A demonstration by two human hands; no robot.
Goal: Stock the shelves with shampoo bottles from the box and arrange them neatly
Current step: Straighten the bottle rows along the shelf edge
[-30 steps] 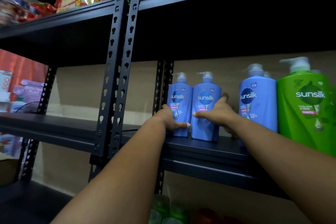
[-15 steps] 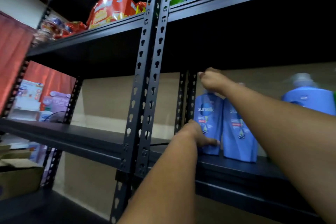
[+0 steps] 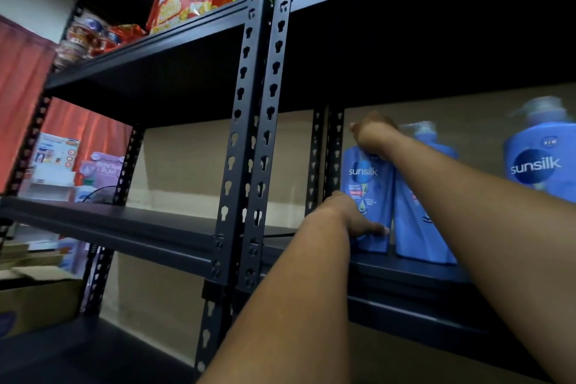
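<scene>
Left hand (image 3: 355, 218) low on the front of the left bottle (image 3: 369, 179), fingers laid out fairly straight across its base, pressing rather than wrapping. Right hand (image 3: 372, 134) curled over the top of that same bottle, pump hidden beneath, so no telling exactly what the fingers pinch. Bottle upright at the far left end of the shelf (image 3: 405, 273), just beside the rear post (image 3: 332, 159) and touching or nearly touching the second bottle (image 3: 419, 227) on its right. Main risk, by the look of it: twisting or pulling at the top while the base is pinned could tip the bottle forward, or knock it into its neighbour and topple both. Also possible: turning only the pump head and leaving the label crooked. Front lip of the shelf close to the bottle bases, so little margin forward before a drop. Hardly any room leftward, with the post right there. Dark shelf above close overhead, limiting any lift. More room rightward: an open gap between the second bottle and the large bottle (image 3: 539, 162). Right forearm crossing in front of the second bottle, so a careless withdrawal might brush it. Cardboard box (image 3: 37, 299) low at the left, well apart.
</scene>
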